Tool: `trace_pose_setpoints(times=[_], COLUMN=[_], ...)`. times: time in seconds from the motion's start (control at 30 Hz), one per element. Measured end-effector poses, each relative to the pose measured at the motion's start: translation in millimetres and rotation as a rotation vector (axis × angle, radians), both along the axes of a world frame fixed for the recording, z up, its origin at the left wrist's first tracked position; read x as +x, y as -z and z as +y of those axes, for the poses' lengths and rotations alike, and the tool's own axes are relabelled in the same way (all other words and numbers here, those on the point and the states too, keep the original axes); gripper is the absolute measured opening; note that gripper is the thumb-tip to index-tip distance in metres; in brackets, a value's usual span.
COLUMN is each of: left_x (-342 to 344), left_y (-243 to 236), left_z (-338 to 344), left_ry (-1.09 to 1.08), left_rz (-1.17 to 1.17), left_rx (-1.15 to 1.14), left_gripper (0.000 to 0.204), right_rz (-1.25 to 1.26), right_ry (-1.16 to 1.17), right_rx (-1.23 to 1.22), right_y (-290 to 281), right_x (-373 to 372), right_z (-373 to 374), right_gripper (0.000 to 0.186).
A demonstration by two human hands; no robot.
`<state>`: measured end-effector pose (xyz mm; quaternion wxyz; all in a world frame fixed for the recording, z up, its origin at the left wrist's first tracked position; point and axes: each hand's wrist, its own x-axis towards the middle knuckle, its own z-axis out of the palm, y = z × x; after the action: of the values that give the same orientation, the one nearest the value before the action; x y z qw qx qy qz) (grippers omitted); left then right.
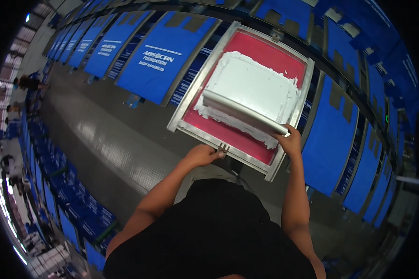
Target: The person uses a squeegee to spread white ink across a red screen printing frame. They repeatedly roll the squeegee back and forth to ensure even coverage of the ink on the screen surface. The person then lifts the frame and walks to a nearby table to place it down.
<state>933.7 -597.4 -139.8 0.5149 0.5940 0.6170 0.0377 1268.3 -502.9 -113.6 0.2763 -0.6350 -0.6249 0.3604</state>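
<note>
Pinching metal squeegee, right grip, holding pronged clip, left grip, pasty white ink

White capitals ran in four lines across the large blue sheet, a round emblem within the biggest line. The next sheet to its left bore matching print. White lettering on the blue stacks at lower left was too tiny to read.
</note>
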Motion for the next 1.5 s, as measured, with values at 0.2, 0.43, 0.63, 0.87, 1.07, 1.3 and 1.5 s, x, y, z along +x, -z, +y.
trace_pose_setpoints(times=[0.2,0.43,0.63,0.87,1.07,1.3,1.5], left_x=[-79,-105,-95,-79,-85,-95,-77], left_y=[-15,28,60,148,154,135,162], left_z=[86,138,126,167,163,166,157], left_ry=[-0.468,-0.535,-0.530,-0.372,-0.440,-0.453,-0.492], left_rz=[0.356,-0.115,-0.221,-0.409,-0.400,-0.311,-0.231], left_rx=[0.684,0.430,0.378,0.370,0.317,0.329,0.316], left_gripper=[0.049,0.053,0.049,0.052,0.046,0.046,0.054], right_rz=[0.387,0.480,0.409,0.308,0.353,0.368,0.222], right_ry=[0.155,0.340,0.391,0.519,0.467,0.419,0.404], right_rx=[-0.197,-0.332,-0.319,-0.295,-0.282,-0.286,-0.326], right_y=[23,9,47,54,71,74,102], right_x=[6,-2,10,8,12,19,33], right_z=[39,49,45,29,39,40,44], right_gripper=[0.038,0.043,0.043,0.045,0.044,0.051,0.059])
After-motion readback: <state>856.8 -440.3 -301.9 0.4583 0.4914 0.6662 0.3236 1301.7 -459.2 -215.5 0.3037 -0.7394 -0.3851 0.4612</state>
